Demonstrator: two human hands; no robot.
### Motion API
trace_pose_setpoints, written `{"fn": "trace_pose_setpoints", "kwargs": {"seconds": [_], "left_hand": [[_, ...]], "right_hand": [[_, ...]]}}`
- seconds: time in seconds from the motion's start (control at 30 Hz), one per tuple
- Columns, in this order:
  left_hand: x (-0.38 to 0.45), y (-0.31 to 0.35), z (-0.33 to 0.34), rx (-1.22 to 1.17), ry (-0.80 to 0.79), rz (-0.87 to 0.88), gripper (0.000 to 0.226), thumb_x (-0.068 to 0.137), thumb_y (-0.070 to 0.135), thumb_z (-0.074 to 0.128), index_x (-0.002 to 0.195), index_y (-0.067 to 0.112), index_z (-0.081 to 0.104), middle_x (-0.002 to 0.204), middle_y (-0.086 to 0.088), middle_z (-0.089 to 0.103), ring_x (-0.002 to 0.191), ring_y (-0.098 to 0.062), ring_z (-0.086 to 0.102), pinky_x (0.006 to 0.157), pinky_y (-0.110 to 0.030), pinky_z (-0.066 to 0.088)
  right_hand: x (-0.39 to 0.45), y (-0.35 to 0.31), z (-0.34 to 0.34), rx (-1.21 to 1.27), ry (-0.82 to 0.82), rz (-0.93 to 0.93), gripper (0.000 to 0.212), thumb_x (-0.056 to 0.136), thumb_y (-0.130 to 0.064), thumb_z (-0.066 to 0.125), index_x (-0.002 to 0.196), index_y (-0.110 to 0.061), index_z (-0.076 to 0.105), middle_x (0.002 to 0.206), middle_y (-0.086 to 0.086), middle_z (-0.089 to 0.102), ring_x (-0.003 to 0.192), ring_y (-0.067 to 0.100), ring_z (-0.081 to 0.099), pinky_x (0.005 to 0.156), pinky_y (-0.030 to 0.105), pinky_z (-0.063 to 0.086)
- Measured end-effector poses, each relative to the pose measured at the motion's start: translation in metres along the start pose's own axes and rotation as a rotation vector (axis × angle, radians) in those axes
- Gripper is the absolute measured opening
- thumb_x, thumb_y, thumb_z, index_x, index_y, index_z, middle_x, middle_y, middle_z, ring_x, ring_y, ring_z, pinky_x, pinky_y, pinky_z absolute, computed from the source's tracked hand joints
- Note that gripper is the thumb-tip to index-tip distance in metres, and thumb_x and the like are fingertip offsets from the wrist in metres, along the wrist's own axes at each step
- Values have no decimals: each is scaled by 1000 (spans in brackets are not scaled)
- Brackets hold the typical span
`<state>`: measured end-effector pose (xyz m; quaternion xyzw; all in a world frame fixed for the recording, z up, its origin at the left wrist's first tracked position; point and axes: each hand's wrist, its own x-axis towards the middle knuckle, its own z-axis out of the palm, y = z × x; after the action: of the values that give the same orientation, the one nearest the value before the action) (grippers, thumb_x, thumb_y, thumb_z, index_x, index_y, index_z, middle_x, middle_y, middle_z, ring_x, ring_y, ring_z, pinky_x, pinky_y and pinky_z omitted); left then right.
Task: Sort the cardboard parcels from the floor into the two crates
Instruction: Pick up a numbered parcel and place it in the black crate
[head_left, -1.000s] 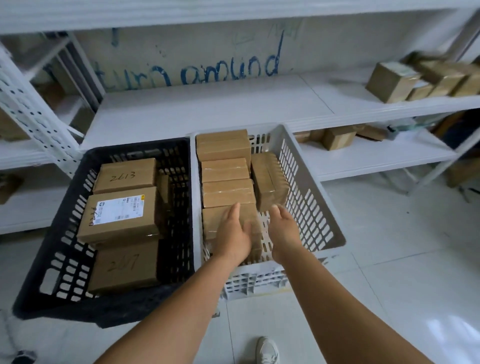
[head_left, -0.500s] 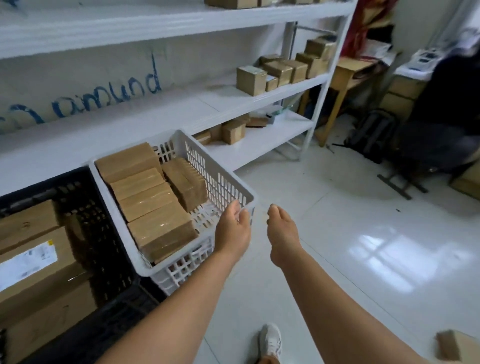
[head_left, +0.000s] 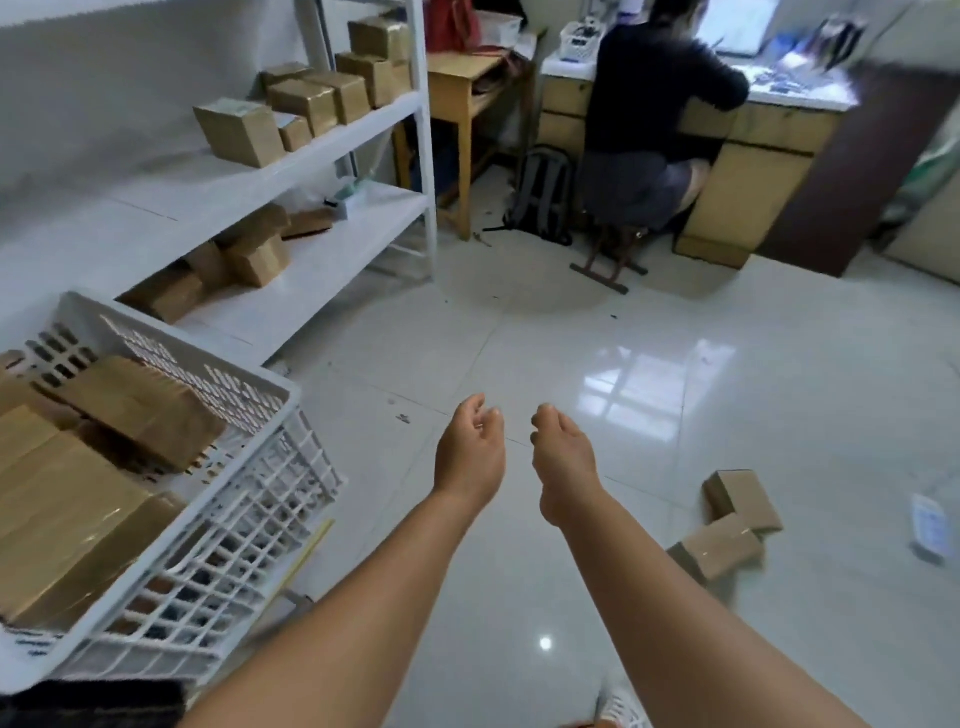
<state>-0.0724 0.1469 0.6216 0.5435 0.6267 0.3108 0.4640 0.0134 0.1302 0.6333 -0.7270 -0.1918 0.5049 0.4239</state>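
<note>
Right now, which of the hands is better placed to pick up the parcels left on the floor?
The right hand, probably. Both hands are empty, but the two floor parcels lie to its right, while the left hand is on the side of the white crate, farther from them.

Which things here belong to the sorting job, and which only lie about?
Job:
- white crate holding parcels
- two parcels on the floor
- left hand and right hand, both empty

Lying about:
- boxes on the shelves
- backpack
- wooden desk

Parcels (head_left: 98, 467) in crate (head_left: 249, 499) left; two parcels (head_left: 727, 525) on floor (head_left: 675, 415) right.
</note>
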Motion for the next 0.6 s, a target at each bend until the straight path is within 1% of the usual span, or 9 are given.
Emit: {"fn": "trace_pose_setpoints", "kwargs": {"seconds": [0.03,0.07,0.1,0.17,0.37,0.43,0.47,0.53,0.6], "left_hand": [[1,5,15,1,-22,-2,45,101,29,35,145,18,35,146,0,44,129,-17,44,91,-22,34],[3,10,30,3,-45,-4,45,101,30,35,145,19,35,146,0,43,128,-16,44,89,-21,33],[5,15,46,4,-72,-6,45,101,30,35,145,19,35,147,1,43,129,-15,44,89,-21,33],[9,24,79,10,-129,-5,46,101,32,35,146,20,34,147,1,42,130,-15,43,89,-22,33],[24,53,187,29,-239,-26,46,102,32,36,146,21,33,146,1,42,130,-15,42,91,-22,33],[30,60,223,32,-275,-47,46,101,33,37,146,21,34,144,1,44,128,-16,44,91,-24,34],[33,62,242,29,-291,-61,47,100,33,37,145,21,35,142,0,46,126,-16,46,92,-25,35],[37,63,273,21,-315,-91,47,100,34,38,144,21,36,138,0,50,123,-15,48,91,-26,36],[41,65,309,29,-344,-124,47,99,35,38,144,21,36,136,0,51,121,-15,48,90,-26,36]], "right_hand": [[7,0,-14,10,19,14,42,98,-32,34,125,-7,53,128,20,52,119,37,50,89,39,42],[15,1,-28,19,38,28,43,97,-31,33,126,-3,51,132,21,48,124,39,45,98,46,41],[23,1,-43,28,55,38,44,97,-29,32,126,-1,48,135,21,46,127,38,41,104,50,36],[39,1,-73,44,88,54,43,98,-30,32,123,-1,49,134,20,47,127,38,40,106,53,31],[96,-1,-167,110,165,122,36,99,-30,32,115,-7,55,127,18,51,121,33,44,103,47,35],[116,0,-198,134,184,146,35,99,-30,32,113,-8,56,119,18,54,113,32,50,96,41,41],[126,0,-214,154,193,151,32,99,-30,33,110,-10,56,110,18,55,102,30,54,86,34,44],[143,2,-241,183,224,161,26,98,-28,34,101,-12,54,92,9,49,79,20,44,62,26,35],[161,7,-270,205,263,187,23,97,-28,35,97,-13,53,84,2,44,72,16,36,57,27,29]]}}
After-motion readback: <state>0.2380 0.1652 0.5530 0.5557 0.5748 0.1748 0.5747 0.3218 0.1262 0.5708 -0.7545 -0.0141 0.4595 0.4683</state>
